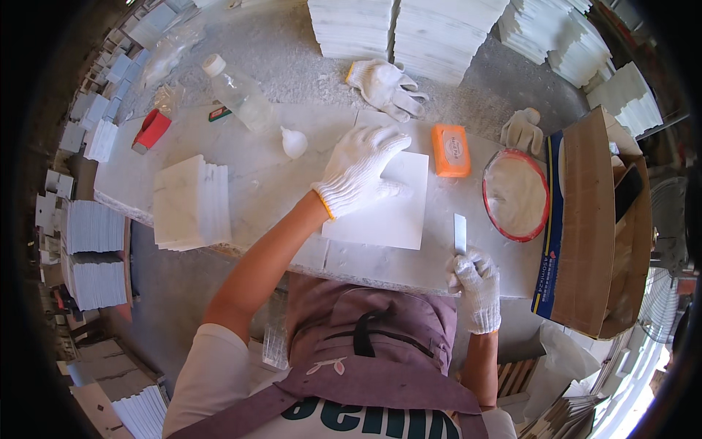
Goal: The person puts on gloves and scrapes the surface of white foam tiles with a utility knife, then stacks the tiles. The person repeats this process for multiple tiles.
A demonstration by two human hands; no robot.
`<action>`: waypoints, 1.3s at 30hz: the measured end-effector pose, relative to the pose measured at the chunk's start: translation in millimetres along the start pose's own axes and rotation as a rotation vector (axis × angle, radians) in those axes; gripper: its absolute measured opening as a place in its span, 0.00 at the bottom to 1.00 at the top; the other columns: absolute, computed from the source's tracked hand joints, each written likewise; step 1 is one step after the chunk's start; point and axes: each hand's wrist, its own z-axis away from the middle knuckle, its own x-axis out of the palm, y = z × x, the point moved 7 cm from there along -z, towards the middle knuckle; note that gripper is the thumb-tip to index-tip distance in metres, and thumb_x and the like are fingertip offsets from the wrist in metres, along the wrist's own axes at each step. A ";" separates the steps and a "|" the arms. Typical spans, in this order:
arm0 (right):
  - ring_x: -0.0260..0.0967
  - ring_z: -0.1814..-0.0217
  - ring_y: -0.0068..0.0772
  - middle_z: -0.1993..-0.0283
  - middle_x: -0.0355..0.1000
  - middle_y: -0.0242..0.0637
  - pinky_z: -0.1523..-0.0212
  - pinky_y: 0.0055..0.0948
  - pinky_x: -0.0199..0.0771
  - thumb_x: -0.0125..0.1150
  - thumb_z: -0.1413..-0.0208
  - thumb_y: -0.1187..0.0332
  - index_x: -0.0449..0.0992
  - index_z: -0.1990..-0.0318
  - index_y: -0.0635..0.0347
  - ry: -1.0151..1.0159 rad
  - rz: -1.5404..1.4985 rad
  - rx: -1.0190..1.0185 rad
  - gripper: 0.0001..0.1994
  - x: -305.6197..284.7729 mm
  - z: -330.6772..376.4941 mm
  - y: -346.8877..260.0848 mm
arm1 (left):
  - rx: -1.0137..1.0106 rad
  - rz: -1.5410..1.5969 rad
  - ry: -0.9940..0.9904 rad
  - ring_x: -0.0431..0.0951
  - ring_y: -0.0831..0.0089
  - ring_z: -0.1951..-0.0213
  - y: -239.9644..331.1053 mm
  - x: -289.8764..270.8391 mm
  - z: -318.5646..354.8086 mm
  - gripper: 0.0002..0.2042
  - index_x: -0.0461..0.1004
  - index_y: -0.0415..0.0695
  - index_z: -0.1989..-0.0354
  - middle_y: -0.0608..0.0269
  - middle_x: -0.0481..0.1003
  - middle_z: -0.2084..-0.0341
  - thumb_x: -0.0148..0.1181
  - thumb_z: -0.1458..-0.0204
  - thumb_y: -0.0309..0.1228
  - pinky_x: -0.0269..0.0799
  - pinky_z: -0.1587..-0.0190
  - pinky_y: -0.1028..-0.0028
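Note:
A square white tile [387,219] lies flat on the marble-topped bench in front of me. My left hand [363,164], in a white knit glove, rests across its upper left part with fingers stretched out and thumb apart. Off the tile's right side, near the bench's front edge, my gloved right hand [477,285] is closed around a flat metal scraper blade [460,234], which points away from me. A red-rimmed round bowl of whitish powder or paste [516,196] stands beyond that hand. Between bowl and tile sits an orange packaged block [450,151].
Stacked tiles [191,205] stand on the bench at left. Farther back are a clear bottle [241,95], a small white squeeze bulb [294,143], a red tape-like roll [152,132] and loose gloves [387,88]. A cardboard box [585,227] borders the right end.

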 end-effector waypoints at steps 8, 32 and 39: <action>0.69 0.67 0.21 0.65 0.72 0.32 0.68 0.23 0.69 0.67 0.41 0.61 0.76 0.54 0.63 0.091 0.000 -0.086 0.15 0.1 0.5 -0.8 | -0.001 0.089 0.177 0.74 0.51 0.49 -7.2 -11.7 -5.9 0.20 0.76 0.41 0.51 0.55 0.76 0.51 0.68 0.51 0.35 0.69 0.45 0.57; 0.64 0.72 0.22 0.72 0.69 0.36 0.65 0.24 0.69 0.59 0.39 0.71 0.68 0.33 0.57 0.172 0.597 -0.244 0.25 62.8 -53.2 -69.4 | 0.240 0.307 -0.052 0.70 0.50 0.40 63.0 -7.7 58.9 0.22 0.76 0.43 0.46 0.51 0.73 0.44 0.64 0.47 0.41 0.56 0.31 0.49; 0.76 0.53 0.52 0.50 0.76 0.50 0.56 0.41 0.76 0.58 0.41 0.65 0.70 0.35 0.51 0.199 1.096 -0.545 0.25 94.3 -72.2 -75.2 | -0.074 0.072 0.164 0.68 0.46 0.39 21.3 -14.8 97.9 0.20 0.76 0.39 0.48 0.51 0.73 0.45 0.64 0.51 0.30 0.58 0.33 0.47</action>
